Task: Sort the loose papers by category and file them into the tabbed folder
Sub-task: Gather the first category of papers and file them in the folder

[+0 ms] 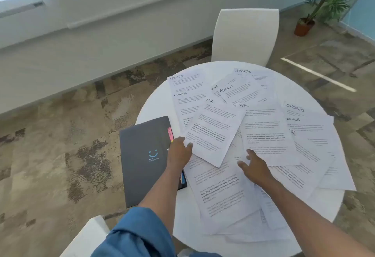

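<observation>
Several loose printed sheets are spread over a round white table [154, 102], with headings handwritten SPORTS, ADMIN, HR and FINANCE. A dark grey tabbed folder [142, 161] lies shut at the table's left edge, overhanging it, with pink and yellow tabs along its right side. My left hand [179, 152] rests at the lower left corner of an HR sheet [213, 133], fingers curled on its edge. My right hand [254, 168] hovers with fingers spread over the sheets, just below a second HR sheet [265, 135].
A white chair [245, 35] stands at the table's far side. Another white chair [89, 238] shows at the lower left. A potted plant [324, 7] stands at the back right. Patterned carpet surrounds the table.
</observation>
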### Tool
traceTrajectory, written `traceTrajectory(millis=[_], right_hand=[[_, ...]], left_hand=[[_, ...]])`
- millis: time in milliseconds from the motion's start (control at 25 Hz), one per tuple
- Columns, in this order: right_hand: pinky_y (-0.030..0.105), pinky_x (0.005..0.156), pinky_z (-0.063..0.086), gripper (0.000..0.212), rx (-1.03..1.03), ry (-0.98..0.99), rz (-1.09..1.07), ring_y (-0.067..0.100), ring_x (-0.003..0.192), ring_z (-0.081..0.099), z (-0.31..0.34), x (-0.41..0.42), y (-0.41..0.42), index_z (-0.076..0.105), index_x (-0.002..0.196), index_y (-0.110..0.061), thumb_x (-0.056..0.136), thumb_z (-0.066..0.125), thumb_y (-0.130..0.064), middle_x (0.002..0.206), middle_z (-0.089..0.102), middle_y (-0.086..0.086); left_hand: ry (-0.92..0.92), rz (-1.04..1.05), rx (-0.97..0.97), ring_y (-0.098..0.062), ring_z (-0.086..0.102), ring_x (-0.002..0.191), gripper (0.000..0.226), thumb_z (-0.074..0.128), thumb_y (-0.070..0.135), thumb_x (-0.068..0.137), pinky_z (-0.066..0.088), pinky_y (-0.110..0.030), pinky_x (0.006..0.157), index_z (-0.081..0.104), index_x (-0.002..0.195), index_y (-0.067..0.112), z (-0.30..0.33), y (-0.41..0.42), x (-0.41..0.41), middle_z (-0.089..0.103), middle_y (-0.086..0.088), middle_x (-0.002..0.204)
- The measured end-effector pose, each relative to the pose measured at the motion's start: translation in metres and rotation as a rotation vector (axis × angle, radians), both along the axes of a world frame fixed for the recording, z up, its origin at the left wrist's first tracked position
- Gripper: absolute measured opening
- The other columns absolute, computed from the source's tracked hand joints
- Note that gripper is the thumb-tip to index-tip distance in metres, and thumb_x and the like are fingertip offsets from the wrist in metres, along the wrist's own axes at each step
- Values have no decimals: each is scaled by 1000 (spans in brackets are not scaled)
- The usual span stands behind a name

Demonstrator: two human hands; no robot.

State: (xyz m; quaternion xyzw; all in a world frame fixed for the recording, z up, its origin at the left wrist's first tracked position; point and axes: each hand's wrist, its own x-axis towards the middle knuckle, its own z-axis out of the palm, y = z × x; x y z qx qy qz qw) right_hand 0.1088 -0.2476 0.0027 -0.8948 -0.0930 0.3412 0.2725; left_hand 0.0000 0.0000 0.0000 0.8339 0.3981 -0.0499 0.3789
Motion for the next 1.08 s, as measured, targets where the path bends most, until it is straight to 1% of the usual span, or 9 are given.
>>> traceTrajectory(millis=[40, 120, 240, 360, 480, 600, 800, 920, 1080], right_hand=[[40, 112, 34, 71, 34, 20, -4, 28, 138, 42, -3, 5, 2, 24, 154, -16, 96, 59, -36, 151, 44, 11], [37, 113, 32, 72, 17, 25, 82, 26, 140, 39, -6, 15, 6, 23, 155, -16, 96, 58, -36, 154, 41, 10], [36, 119, 24, 74, -119, -66, 385, 22, 147, 28, -9, 20, 8, 13, 158, -17, 99, 52, -39, 162, 25, 3], [32, 121, 18, 76, -182, -74, 566, 17, 150, 20, -21, 19, 0, 6, 159, -19, 100, 50, -39, 165, 15, 1], [32, 122, 17, 78, -193, -23, 600, 16, 151, 17, -30, 20, -6, 3, 159, -20, 100, 50, -40, 166, 10, -1], [31, 122, 17, 78, -178, -23, 605, 17, 151, 18, -34, 23, -10, 4, 159, -20, 99, 50, -41, 166, 9, -2], [31, 122, 14, 79, -177, -39, 641, 14, 152, 12, -37, 22, -14, 2, 159, -20, 99, 50, -40, 166, 3, -3], [31, 122, 14, 80, -171, -31, 636, 13, 152, 10, -39, 22, -15, 2, 159, -21, 99, 50, -42, 166, 1, -5], [33, 122, 16, 80, -170, -2, 620, 11, 152, 9, -40, 21, -14, 2, 159, -22, 98, 51, -41, 166, 1, -7]], left_hand=[[-5, 17, -2, -21, 37, 142, 55, 52, 36, 99, 29, -36, 117, 43, 146, 9, -2, 0, 8, 41, -6, 154], [11, 4, 21, -21, 36, 142, 56, 53, 36, 99, 29, -36, 117, 42, 147, 10, -6, 3, 25, 41, -5, 154], [84, -61, 37, -23, 32, 144, 62, 56, 36, 97, 28, -41, 118, 36, 150, 10, -15, 15, 45, 37, -6, 156], [160, -121, 134, -27, 40, 136, 64, 59, 36, 93, 39, -44, 109, 37, 147, 11, -26, 21, 59, 43, -9, 149], [262, -97, 208, -29, 49, 126, 59, 59, 35, 93, 43, -43, 98, 37, 143, 11, -26, 25, 68, 47, -11, 137], [342, -54, 157, -32, 54, 119, 55, 57, 37, 94, 44, -44, 95, 39, 139, 12, -30, 29, 71, 48, -12, 132], [399, -20, 169, -31, 60, 108, 38, 55, 32, 90, 50, -44, 91, 56, 119, 9, -36, 29, 68, 57, -10, 119], [379, 3, 180, -31, 58, 109, 39, 58, 29, 89, 53, -42, 87, 56, 123, 9, -35, 25, 66, 53, -12, 121], [333, 15, 158, -33, 60, 106, 47, 60, 23, 89, 52, -40, 81, 45, 131, 8, -35, 23, 67, 52, -14, 123]])
